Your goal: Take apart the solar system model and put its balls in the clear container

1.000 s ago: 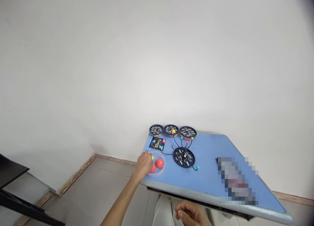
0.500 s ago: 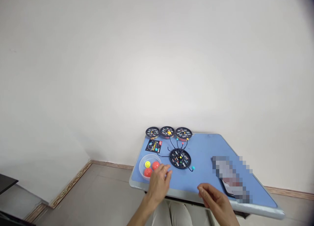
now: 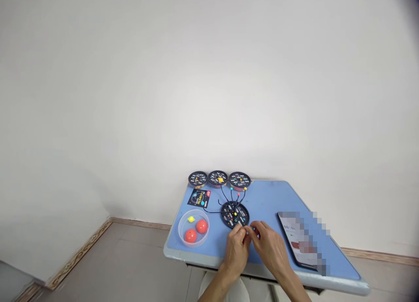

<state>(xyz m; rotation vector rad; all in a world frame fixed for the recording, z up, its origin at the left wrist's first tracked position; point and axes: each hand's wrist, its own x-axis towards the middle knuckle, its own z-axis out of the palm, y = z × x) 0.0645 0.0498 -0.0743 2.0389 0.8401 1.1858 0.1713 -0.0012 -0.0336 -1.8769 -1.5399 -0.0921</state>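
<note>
A round black base [image 3: 235, 214] with printed labels lies on the blue table [image 3: 262, 197]. Thin black arms rise from it, tipped with small coloured balls, among them an orange-yellow ball [image 3: 220, 180]. At the base's near edge, my left hand [image 3: 237, 249] and my right hand [image 3: 266, 243] meet, fingers pinched close together. What they grip is hidden by the fingers. To the left, a clear round bowl [image 3: 180, 234] holds two red balls and a small yellow piece [image 3: 190, 219].
Three round black-lidded containers [image 3: 240, 179] stand in a row along the back edge by the wall. A black printed card [image 3: 199, 198] lies in front of them. A phone [image 3: 294, 238] rests at the right, partly blurred.
My left hand has left the bowl and moved right; my right hand has come in from the right to meet it. The view has shifted slightly. The yellow piece now lies turned differently.
</note>
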